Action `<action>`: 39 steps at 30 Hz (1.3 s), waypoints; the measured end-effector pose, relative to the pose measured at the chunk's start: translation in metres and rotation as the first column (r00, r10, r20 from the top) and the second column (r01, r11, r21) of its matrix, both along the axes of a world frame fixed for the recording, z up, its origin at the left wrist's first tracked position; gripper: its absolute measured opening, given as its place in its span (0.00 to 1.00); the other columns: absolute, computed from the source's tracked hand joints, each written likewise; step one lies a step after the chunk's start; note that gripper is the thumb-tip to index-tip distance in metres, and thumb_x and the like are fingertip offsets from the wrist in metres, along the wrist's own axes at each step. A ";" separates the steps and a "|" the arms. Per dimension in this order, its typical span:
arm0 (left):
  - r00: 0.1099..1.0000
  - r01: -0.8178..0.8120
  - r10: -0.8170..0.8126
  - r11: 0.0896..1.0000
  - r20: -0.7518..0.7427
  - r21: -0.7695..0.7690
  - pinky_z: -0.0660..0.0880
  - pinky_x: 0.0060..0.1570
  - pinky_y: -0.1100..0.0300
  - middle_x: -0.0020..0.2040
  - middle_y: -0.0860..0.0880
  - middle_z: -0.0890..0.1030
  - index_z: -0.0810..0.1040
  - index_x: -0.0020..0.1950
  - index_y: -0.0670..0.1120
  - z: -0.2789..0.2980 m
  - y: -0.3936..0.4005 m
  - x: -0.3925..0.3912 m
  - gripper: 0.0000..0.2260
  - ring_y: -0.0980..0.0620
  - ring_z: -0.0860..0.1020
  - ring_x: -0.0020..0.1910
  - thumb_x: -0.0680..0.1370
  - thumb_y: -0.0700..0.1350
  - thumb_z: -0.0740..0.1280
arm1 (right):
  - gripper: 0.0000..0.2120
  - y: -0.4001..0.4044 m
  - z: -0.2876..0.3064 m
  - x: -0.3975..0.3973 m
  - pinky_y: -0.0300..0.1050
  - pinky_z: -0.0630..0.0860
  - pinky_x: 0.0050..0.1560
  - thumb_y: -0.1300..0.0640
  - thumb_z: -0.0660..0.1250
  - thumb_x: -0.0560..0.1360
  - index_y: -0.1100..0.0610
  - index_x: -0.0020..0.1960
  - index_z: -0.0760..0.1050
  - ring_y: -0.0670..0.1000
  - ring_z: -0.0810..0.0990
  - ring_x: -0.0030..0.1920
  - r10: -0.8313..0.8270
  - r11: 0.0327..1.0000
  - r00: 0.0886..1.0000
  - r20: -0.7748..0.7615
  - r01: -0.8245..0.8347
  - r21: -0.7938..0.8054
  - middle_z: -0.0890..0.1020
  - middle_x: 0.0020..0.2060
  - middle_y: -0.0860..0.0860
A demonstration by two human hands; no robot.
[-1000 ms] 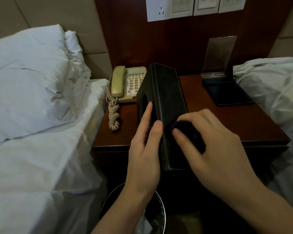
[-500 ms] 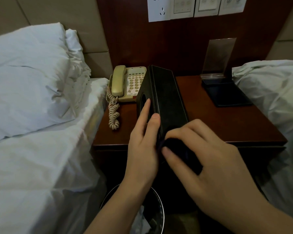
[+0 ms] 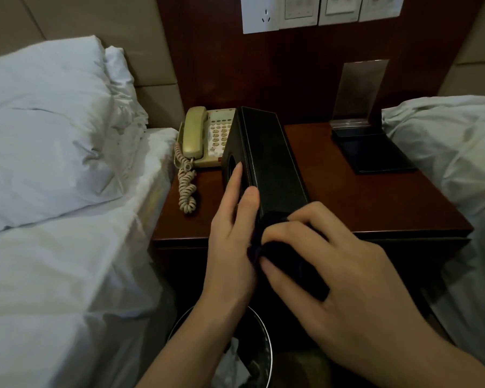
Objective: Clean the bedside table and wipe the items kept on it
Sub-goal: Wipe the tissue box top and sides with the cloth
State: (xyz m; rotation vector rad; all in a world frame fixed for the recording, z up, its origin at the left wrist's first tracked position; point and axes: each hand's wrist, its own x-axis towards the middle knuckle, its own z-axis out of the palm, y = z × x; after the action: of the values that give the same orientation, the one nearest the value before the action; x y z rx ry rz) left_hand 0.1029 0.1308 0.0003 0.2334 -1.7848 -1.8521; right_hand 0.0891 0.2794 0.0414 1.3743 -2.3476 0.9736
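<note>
A black leather tissue box lies tipped on its side on the dark wooden bedside table, its near end over the front edge. My left hand holds the box's left face, fingers beside its round opening. My right hand presses a dark cloth against the box's near end. A beige corded telephone sits at the table's back left, partly hidden behind the box.
A black folder and a clear acrylic stand sit at the back right. White beds flank the table: pillow on the left, duvet on the right. A waste bin stands below the table. Wall sockets above.
My right hand with the cloth has slid along the box toward me, from its upper face down to the near end. The left hand has kept its hold.
</note>
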 end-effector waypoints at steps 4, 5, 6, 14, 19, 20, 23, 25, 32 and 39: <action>0.999 -0.031 0.031 0.999 0.012 0.019 0.66 0.76 0.44 0.76 0.56 0.73 0.67 0.79 0.58 0.000 -0.001 -0.004 0.25 0.54 0.70 0.76 0.81 0.57 0.61 | 0.10 0.013 -0.005 -0.012 0.34 0.74 0.43 0.42 0.59 0.76 0.42 0.55 0.73 0.40 0.75 0.44 -0.081 0.996 0.996 0.029 0.082 -0.042 0.70 0.49 0.37; 1.000 -0.028 0.028 0.999 0.013 0.031 0.67 0.75 0.44 0.76 0.56 0.73 0.67 0.79 0.57 -0.001 -0.001 -0.005 0.25 0.53 0.71 0.75 0.81 0.56 0.62 | 0.10 0.012 -0.005 -0.011 0.32 0.73 0.43 0.42 0.59 0.76 0.43 0.55 0.73 0.39 0.75 0.44 -0.092 0.994 0.995 0.029 0.093 -0.048 0.70 0.49 0.38; 1.000 -0.019 0.018 0.999 0.009 0.041 0.66 0.75 0.44 0.75 0.55 0.74 0.68 0.79 0.57 -0.001 -0.001 -0.006 0.25 0.53 0.71 0.75 0.81 0.56 0.62 | 0.11 0.009 -0.005 -0.008 0.29 0.72 0.43 0.42 0.60 0.76 0.43 0.55 0.73 0.39 0.74 0.43 -0.093 0.994 0.995 0.024 0.095 -0.051 0.71 0.49 0.38; 0.999 -0.029 0.027 0.996 0.022 0.081 0.69 0.74 0.43 0.73 0.51 0.76 0.69 0.79 0.54 0.002 -0.006 -0.007 0.26 0.51 0.74 0.72 0.80 0.55 0.62 | 0.10 0.005 -0.002 -0.017 0.33 0.74 0.37 0.43 0.61 0.77 0.44 0.56 0.74 0.40 0.76 0.43 -0.023 0.997 1.000 0.016 0.024 -0.068 0.71 0.50 0.39; 0.999 -0.035 0.035 0.997 0.010 0.076 0.67 0.75 0.42 0.75 0.52 0.74 0.69 0.79 0.55 0.003 -0.003 -0.010 0.24 0.51 0.72 0.75 0.82 0.54 0.62 | 0.10 0.010 -0.005 -0.016 0.33 0.73 0.38 0.44 0.61 0.77 0.45 0.55 0.75 0.40 0.75 0.41 -0.081 0.994 0.997 0.010 0.081 -0.078 0.72 0.49 0.39; 0.999 -0.040 0.040 0.997 0.006 0.063 0.67 0.75 0.43 0.75 0.53 0.74 0.69 0.79 0.54 0.003 -0.001 -0.009 0.23 0.52 0.72 0.75 0.83 0.53 0.62 | 0.10 0.006 -0.005 -0.012 0.32 0.73 0.38 0.44 0.61 0.77 0.45 0.55 0.74 0.39 0.75 0.41 -0.070 0.996 0.998 -0.006 0.069 -0.059 0.72 0.49 0.40; 1.000 -0.028 0.028 0.998 0.001 0.062 0.69 0.74 0.47 0.75 0.54 0.75 0.68 0.79 0.54 0.002 0.002 -0.006 0.24 0.54 0.73 0.74 0.82 0.53 0.62 | 0.11 0.000 -0.004 -0.008 0.31 0.73 0.37 0.43 0.60 0.77 0.44 0.57 0.73 0.38 0.74 0.41 -0.015 1.000 0.998 -0.055 0.015 -0.001 0.72 0.51 0.40; 0.999 -0.041 0.041 0.997 0.005 0.058 0.73 0.71 0.52 0.73 0.56 0.76 0.69 0.78 0.53 0.005 0.000 -0.006 0.22 0.56 0.74 0.72 0.84 0.51 0.62 | 0.10 0.005 -0.003 -0.015 0.30 0.73 0.36 0.44 0.60 0.77 0.45 0.56 0.73 0.39 0.75 0.41 -0.035 0.999 0.998 -0.047 0.034 -0.019 0.72 0.50 0.40; 0.996 -0.076 0.074 0.995 0.046 0.063 0.78 0.64 0.59 0.70 0.56 0.79 0.70 0.78 0.50 0.011 0.000 -0.008 0.20 0.59 0.78 0.67 0.86 0.47 0.59 | 0.10 0.010 -0.008 -0.015 0.30 0.73 0.38 0.44 0.61 0.77 0.45 0.55 0.74 0.39 0.75 0.41 -0.081 0.995 0.997 -0.015 0.080 -0.064 0.72 0.49 0.39; 0.993 -0.088 0.079 0.990 0.085 0.107 0.74 0.69 0.56 0.70 0.57 0.78 0.67 0.79 0.56 0.016 0.006 -0.007 0.21 0.61 0.77 0.68 0.85 0.51 0.60 | 0.08 0.007 -0.016 -0.023 0.26 0.70 0.43 0.46 0.61 0.78 0.46 0.55 0.74 0.39 0.76 0.47 -0.156 0.951 0.984 0.089 0.174 -0.255 0.74 0.48 0.41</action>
State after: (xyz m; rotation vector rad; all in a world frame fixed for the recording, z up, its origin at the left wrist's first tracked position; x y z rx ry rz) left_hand 0.0956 0.1364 0.0158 0.4240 -1.7003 -1.9078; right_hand 0.0663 0.2868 0.0256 1.0423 -2.2381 1.2439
